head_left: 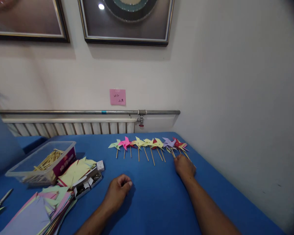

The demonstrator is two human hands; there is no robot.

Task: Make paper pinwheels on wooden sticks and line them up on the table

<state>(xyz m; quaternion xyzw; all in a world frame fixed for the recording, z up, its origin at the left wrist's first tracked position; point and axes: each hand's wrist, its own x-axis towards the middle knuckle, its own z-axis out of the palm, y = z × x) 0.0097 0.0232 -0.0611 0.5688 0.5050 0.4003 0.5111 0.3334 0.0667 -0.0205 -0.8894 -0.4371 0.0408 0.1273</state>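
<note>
We see paper pinwheels [138,142] lying flat in row on blue tabletop [149,202], wooden sticks [138,156] toward us. Pale green pinwheel [115,144] at left end, hot pink pinwheel [125,143] next, several pale yellow ones mid-row, lavender pinwheel [169,142] beside red pinwheel [178,144] at right. Heads overlap there; we cannot tell exact count.

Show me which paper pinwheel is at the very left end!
The pale green paper pinwheel on its thin wooden stick. All the others lie to its right, starting with the bright pink paper pinwheel.
</note>
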